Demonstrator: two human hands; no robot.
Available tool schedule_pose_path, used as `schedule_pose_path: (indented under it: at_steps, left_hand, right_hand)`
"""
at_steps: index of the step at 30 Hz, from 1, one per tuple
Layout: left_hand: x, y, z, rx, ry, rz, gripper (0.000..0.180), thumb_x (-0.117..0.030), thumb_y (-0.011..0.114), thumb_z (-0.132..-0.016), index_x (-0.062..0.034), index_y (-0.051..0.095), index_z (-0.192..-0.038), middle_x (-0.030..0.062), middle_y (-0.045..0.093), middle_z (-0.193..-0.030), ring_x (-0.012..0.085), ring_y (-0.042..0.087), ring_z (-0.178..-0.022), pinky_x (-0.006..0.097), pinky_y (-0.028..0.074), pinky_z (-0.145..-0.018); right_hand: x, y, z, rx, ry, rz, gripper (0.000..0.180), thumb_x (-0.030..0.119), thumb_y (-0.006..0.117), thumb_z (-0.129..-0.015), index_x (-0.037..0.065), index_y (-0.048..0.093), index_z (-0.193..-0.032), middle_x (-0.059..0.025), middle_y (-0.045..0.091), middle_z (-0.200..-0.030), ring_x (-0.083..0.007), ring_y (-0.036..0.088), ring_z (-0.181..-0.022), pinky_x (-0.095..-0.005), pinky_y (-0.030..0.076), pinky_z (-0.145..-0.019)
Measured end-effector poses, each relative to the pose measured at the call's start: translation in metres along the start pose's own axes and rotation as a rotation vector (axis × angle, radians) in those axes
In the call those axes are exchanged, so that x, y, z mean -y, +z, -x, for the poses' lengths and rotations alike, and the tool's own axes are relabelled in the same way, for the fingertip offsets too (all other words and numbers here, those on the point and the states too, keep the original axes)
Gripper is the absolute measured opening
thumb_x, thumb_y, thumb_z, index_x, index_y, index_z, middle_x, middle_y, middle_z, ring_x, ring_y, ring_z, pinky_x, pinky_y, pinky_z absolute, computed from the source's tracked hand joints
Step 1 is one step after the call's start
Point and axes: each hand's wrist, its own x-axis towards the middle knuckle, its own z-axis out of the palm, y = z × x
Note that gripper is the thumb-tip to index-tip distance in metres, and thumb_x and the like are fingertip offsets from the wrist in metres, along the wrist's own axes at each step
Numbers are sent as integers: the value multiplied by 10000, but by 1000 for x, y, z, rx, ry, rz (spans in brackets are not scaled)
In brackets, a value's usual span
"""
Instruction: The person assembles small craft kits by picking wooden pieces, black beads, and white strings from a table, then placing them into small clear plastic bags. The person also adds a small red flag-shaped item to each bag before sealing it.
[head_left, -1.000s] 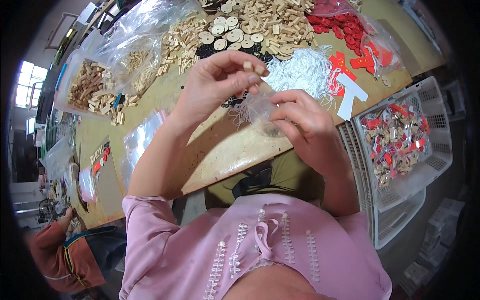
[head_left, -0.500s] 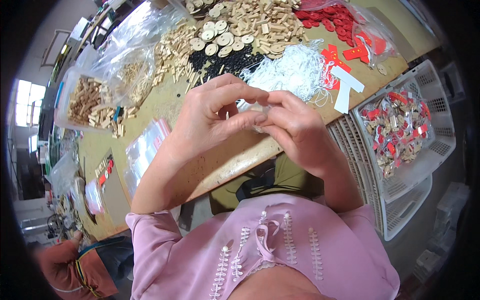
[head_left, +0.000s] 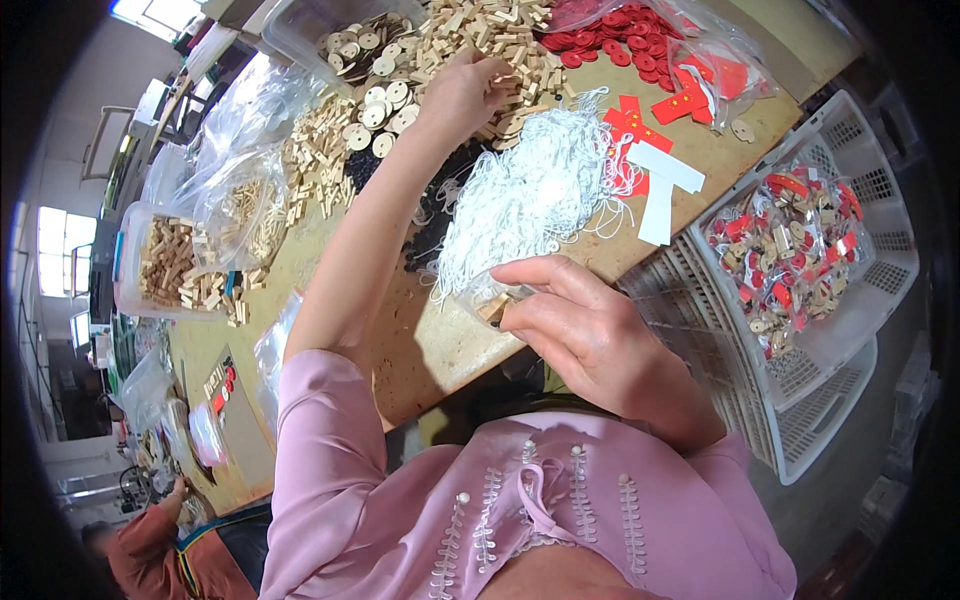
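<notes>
My left hand reaches across the table to a heap of small wooden blocks, its fingers curled down at the heap's near edge. Whatever its fingertips hold is hidden. Close to the table's front edge, my right hand pinches a small clear plastic bag with a light wooden piece in it. The bag touches or overlaps a tangled pile of white string just beyond. Round wooden discs lie left of my left hand, and small black pieces lie partly under that forearm.
Red discs, red flag pieces and white strips lie at the far right. Right of the table, a white basket holds filled bags. A clear tub of blocks stands left. Another person sits at lower left.
My hands were together over the table. The left has moved away and forward to the block heap; the right has come slightly nearer with the bag.
</notes>
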Motion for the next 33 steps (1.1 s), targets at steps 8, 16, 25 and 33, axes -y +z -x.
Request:
schedule_pose_path:
  at_steps: [8,16,25,33]
  left_hand:
    - [17,16,-25,74,46,-114,223,-108,751,-861,-31,753,-1071,154,685,-1080,334,704,-982,418,574,-889]
    - [29,17,-15,76,-66,31,212,-196,772,-898,-5,744,-987,86,725,-911,222,680,-864,350,546,-791]
    - [29,-8,38,56,-564,1350,255,-219,748,-971,-36,696,-1139,44,728,-1074,97,659,-978,248,567,-790]
    - [30,-26,52,-5,-683,1787,295,-185,704,-985,-10,654,-1217,87,699,-1073,149,639,-896,253,549,-741]
  right_hand:
    - [-13,-6,-2,-8,-29,28,141,-94,700,-877,-23,665,-994,-183,632,-1257,-315,687,-1033,-377,561,-828]
    - [-17,-1,-1,-10,-49,37,145,-89,710,-868,-15,666,-985,-167,642,-1242,-316,688,-1025,-375,570,-820]
    - [-15,1,0,-9,-33,35,148,-102,713,-869,-22,679,-987,-174,651,-1238,-287,699,-983,-359,563,-803]
    - [-13,7,-1,16,-9,37,129,-107,689,-886,-31,684,-990,-171,654,-1239,-262,705,-947,-332,554,-797]
